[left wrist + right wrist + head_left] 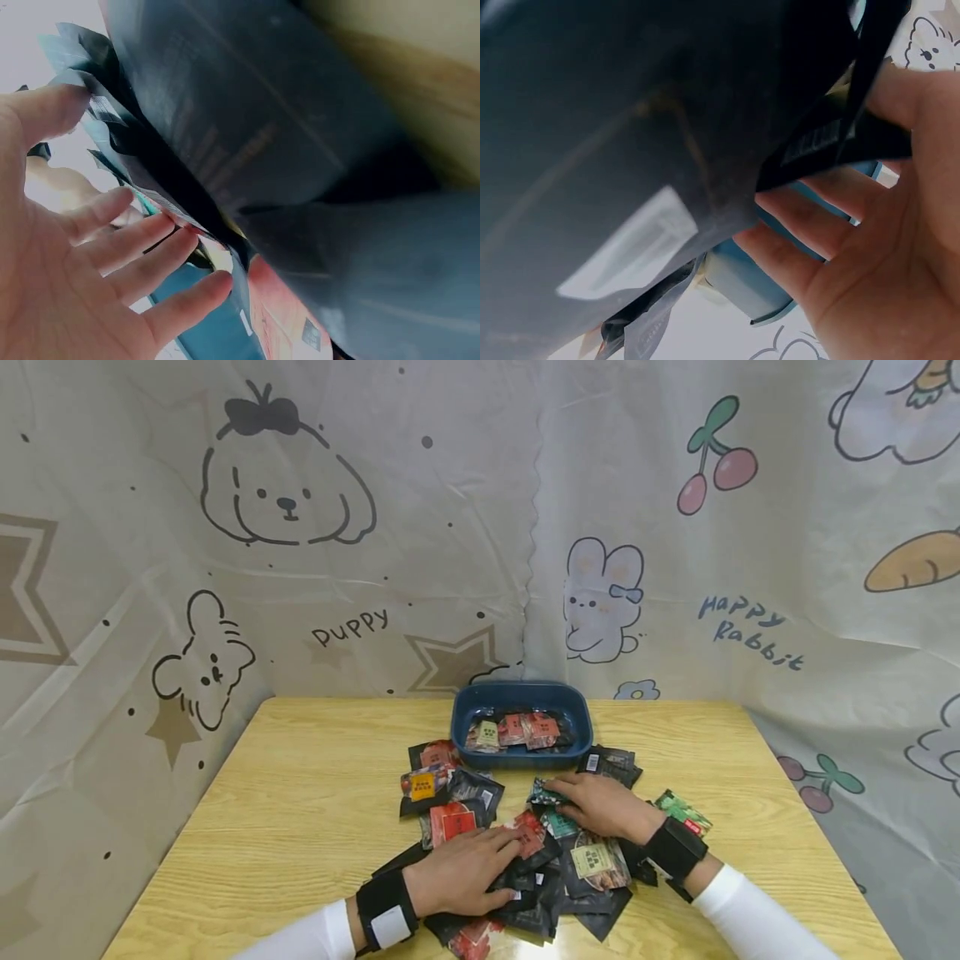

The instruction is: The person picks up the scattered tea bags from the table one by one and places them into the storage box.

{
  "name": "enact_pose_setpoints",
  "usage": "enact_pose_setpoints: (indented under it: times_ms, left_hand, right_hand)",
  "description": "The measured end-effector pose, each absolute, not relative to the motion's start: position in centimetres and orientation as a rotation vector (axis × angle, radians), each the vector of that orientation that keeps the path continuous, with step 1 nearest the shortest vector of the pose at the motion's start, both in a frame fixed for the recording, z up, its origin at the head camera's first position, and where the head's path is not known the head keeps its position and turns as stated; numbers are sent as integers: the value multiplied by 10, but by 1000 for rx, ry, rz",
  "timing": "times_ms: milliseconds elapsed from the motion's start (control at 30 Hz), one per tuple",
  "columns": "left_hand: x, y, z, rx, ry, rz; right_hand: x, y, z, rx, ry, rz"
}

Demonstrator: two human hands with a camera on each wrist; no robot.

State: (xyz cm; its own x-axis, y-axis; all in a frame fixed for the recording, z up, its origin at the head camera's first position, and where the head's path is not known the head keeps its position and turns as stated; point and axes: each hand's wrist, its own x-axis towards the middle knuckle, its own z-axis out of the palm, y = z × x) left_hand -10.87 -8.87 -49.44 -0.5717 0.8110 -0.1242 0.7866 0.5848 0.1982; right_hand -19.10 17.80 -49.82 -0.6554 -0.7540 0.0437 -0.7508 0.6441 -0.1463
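A loose heap of small flat black packets with coloured labels (592, 860) lies on the table. My left hand (468, 870) rests palm down on its left part, fingers stretched out over a red-labelled packet (529, 833). In the left wrist view, the left hand's fingers (150, 255) spread along the dark packets' edges (247, 135). Further right, my right hand (609, 806) pinches a small teal-and-black packet (546, 793) at the heap's far side. The right wrist view shows a barcoded packet edge (810, 146) between this hand's thumb and fingers.
Behind the heap stands a blue rectangular bin (522, 758) with several packets (517, 731) inside. A green packet (684, 810) lies beyond the right wrist. An orange-labelled packet (423, 787) sits at the heap's left. A printed cloth (450, 527) hangs behind the wooden table (300, 777).
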Motion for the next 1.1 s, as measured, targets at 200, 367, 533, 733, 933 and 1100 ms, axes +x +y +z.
enact_pose_setpoints:
  times_ms: [200,367,533,733,933,1100]
  left_hand:
    - [-111,-77,-496,1384,2595,11]
    - [-109,-72,-498,1485,2669,-173]
    - [-110,-73,-492,1562,2734,-165]
    - [-109,-83,-476,1610,2805,-148]
    - [-108,-96,-460,1608,2857,66]
    - [-109,-106,-449,1577,2884,126]
  right_hand:
    - [-194,178,-498,-1370,2895,-283]
    - [-192,178,-489,-1399,2920,-314]
    - [-190,179,-471,-1443,2974,-395]
    - [-203,179,-450,-1535,3055,-537]
    - [-232,172,-442,-1530,3138,-518]
    - [-248,167,-446,-1414,3152,-483]
